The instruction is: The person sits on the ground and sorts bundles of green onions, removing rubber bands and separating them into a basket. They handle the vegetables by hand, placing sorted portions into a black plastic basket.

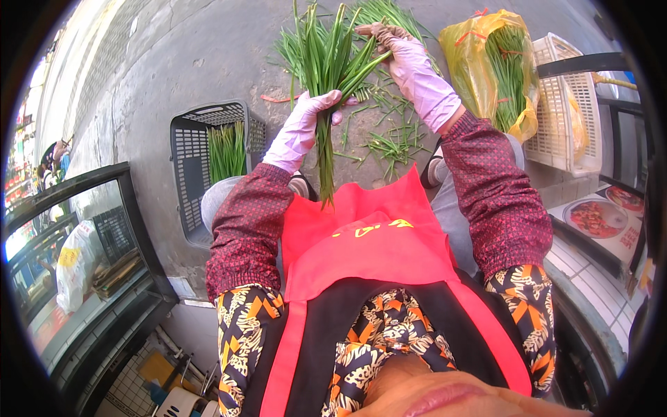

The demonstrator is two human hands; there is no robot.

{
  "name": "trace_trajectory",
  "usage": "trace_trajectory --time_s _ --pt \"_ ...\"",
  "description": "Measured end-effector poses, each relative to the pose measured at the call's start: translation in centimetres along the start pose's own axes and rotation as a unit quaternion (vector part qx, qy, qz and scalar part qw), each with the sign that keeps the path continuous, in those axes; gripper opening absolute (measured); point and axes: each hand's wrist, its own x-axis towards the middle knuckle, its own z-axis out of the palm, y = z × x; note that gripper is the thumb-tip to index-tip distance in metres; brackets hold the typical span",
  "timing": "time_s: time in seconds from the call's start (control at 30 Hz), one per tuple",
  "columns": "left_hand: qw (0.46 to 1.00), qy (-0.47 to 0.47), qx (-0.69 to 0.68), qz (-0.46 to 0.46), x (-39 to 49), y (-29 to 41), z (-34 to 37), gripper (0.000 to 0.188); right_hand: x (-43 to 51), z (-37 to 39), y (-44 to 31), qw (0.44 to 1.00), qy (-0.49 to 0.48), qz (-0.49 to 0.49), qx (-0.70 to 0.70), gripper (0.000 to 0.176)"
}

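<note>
My left hand (pixel 307 122), in a thin pink glove, is closed around a bunch of garlic chives (pixel 325 68). The leaves fan out above the fist, and the narrow tips hang down over the red apron (pixel 365 234). At the upper right of the bunch, my gloved right hand (pixel 409 70) has its fingers on the ends of several stalks that angle away from the rest. Its fingertips look soiled brown. Beyond both hands a loose pile of chives (pixel 388 15) lies on the concrete floor, partly hidden by the bunch.
Trimmed green scraps (pixel 396 143) litter the floor between my feet. A grey plastic crate (pixel 190 156) with upright chives stands at left. On the right are a yellow plastic bag (pixel 461 68) of tied chives and a white crate (pixel 586 114). Black-framed glass (pixel 125 208) borders the left side.
</note>
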Motion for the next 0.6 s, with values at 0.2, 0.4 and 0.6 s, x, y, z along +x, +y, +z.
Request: trace_trajectory --time_s 0.2,0.4,0.6 --pt "0.990 0.027 -0.137 -0.001 0.7 -0.6 -0.5 0.033 -0.4 -0.2 -0.7 0.998 -0.053 0.024 0.040 0.028" --pt "0.982 -0.014 -0.189 -0.003 0.6 -0.5 -1.0 0.033 -0.2 0.0 -0.8 0.991 -0.081 0.025 0.105 0.029" --pt "0.983 0.037 -0.181 0.016 0.5 -0.2 -0.1 0.034 -0.5 0.3 -1.5 0.995 -0.091 0.026 0.039 0.023"
